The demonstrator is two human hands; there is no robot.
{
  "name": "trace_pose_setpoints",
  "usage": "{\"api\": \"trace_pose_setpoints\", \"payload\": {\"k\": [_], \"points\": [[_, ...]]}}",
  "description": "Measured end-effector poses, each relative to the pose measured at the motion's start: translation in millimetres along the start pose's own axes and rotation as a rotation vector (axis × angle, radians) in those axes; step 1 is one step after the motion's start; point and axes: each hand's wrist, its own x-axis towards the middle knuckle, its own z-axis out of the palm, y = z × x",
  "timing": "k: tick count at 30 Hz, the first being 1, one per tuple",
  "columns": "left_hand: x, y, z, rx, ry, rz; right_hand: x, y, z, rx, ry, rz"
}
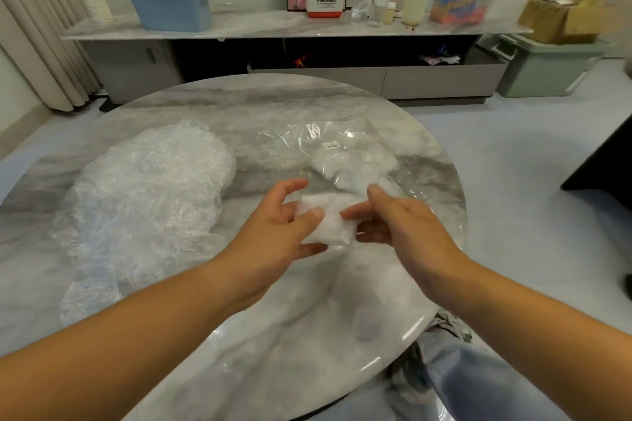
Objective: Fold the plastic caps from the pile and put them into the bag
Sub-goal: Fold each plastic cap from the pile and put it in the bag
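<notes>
A folded plastic cap [331, 222], a small white translucent wad, sits between both hands above the round marble table [307, 311]. My left hand [273, 232] grips its left side with thumb on top. My right hand [403, 225] pinches its right edge. Just beyond the hands lies the clear bag [342, 150] with a small label, holding several folded caps. The pile of crumpled clear caps [147, 195] spreads over the table's left side, apart from my hands.
Behind the table runs a long low marble-topped cabinet [273, 27] with a blue bin, a stack of paper cups, boxes and containers. A green bin [543, 68] stands on the floor at right. My jeans-clad leg [461, 379] shows below the table's right edge.
</notes>
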Motion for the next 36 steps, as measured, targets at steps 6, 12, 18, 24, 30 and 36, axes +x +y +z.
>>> {"api": "trace_pose_setpoints", "payload": {"k": [6,12,18,24,30,36], "points": [[24,-26,1,1.016,-0.229,0.182,38,19,-43,-0.149,0.178,0.0],[33,-46,5,1.373,-0.361,0.219,29,36,-61,-0.63,0.104,-0.066],[35,-50,8,1.508,-0.325,0.227,28,41,-62,-0.678,0.037,-0.016],[30,-46,9,1.5,-0.314,0.23,42,46,-63,-0.513,0.03,0.116],[25,-47,7,1.511,-0.318,0.213,59,29,-48,0.13,0.021,0.448],[17,-47,6,1.417,-0.355,0.196,68,18,-36,0.647,0.103,0.539]]}}
